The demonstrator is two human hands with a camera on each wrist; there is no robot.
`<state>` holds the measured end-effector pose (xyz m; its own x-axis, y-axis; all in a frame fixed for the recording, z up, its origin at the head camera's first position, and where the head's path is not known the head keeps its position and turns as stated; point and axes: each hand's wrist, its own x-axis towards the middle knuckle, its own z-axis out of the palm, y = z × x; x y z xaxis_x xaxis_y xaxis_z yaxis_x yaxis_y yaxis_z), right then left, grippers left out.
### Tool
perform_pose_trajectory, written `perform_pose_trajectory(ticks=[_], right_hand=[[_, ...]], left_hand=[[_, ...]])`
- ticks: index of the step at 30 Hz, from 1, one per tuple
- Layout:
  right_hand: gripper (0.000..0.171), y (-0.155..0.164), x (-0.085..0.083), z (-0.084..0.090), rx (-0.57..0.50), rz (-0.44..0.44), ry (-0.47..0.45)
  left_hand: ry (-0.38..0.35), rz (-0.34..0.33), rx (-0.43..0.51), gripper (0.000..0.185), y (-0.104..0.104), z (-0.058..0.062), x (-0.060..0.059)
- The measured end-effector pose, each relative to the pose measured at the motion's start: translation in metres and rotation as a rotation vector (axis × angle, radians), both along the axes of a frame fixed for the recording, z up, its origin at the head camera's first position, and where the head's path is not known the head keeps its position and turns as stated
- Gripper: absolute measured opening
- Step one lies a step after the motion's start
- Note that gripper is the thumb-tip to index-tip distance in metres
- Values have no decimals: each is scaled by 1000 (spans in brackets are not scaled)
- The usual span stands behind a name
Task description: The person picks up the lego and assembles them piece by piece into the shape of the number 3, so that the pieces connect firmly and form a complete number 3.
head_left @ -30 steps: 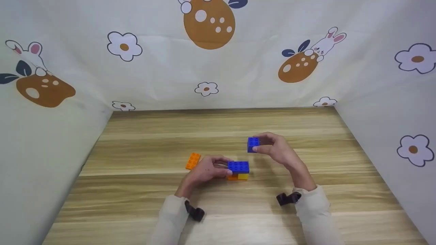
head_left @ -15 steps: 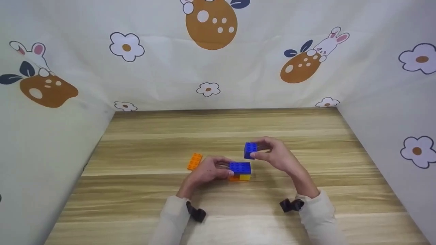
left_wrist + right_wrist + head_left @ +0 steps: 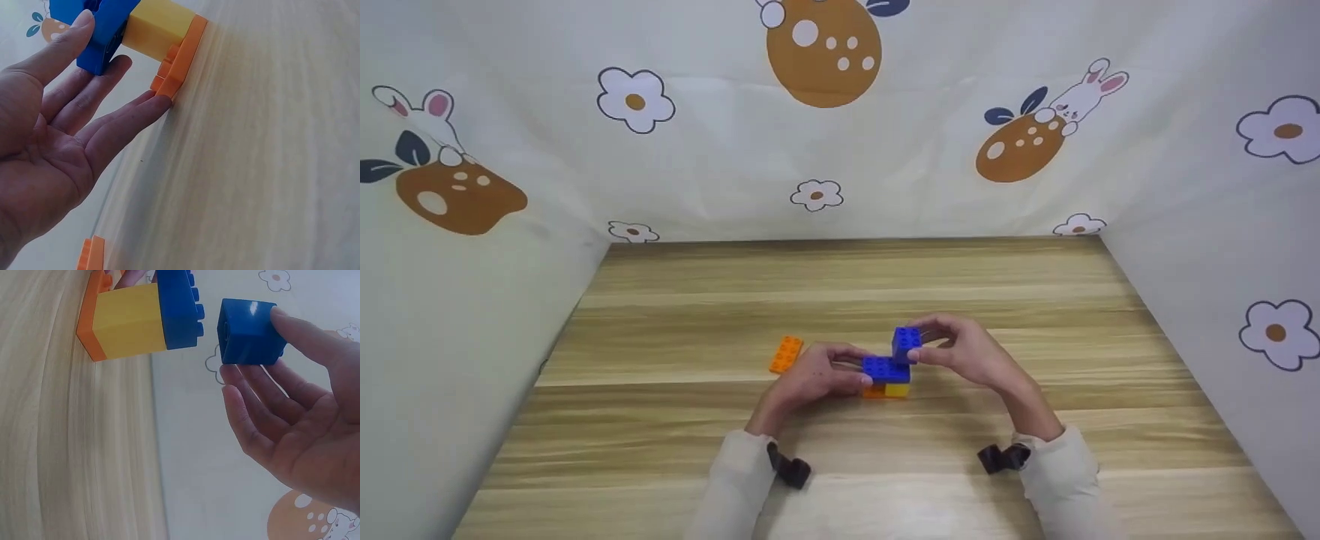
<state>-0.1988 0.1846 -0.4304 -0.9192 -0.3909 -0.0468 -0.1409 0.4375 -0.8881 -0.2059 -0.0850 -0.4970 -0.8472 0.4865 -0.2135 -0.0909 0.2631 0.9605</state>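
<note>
1. My left hand (image 3: 817, 377) lies with straight fingers against the brick stack (image 3: 886, 377) on the counter (image 3: 840, 292), steadying it.
2. My right hand (image 3: 964, 352) pinches the small blue brick (image 3: 906, 342) just above the stack's far right corner, seemingly not yet seated.
3. A loose orange brick (image 3: 786, 354) lies left of the stack.

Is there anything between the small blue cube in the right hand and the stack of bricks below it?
Nothing. The right wrist view shows a bare gap between the blue cube and the stack; they do not touch yet.
</note>
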Motion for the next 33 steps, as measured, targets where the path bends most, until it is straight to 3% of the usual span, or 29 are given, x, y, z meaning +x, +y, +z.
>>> perform_pose_trajectory(ticks=[8, 22, 28, 33], right_hand=[[43, -3, 1, -6, 42, 47, 15], [39, -4, 1, -6, 60, 38, 8], [36, -6, 0, -10, -4, 42, -36], [36, -6, 0, -13, -80, 45, -98]], left_hand=[[5, -3, -2, 48, 1, 1, 0], [-59, 10, 66, 48, 2, 1, 1], [-62, 2, 129, 46, 2, -3, 1], [-59, 9, 100, 45, 2, -2, 1]])
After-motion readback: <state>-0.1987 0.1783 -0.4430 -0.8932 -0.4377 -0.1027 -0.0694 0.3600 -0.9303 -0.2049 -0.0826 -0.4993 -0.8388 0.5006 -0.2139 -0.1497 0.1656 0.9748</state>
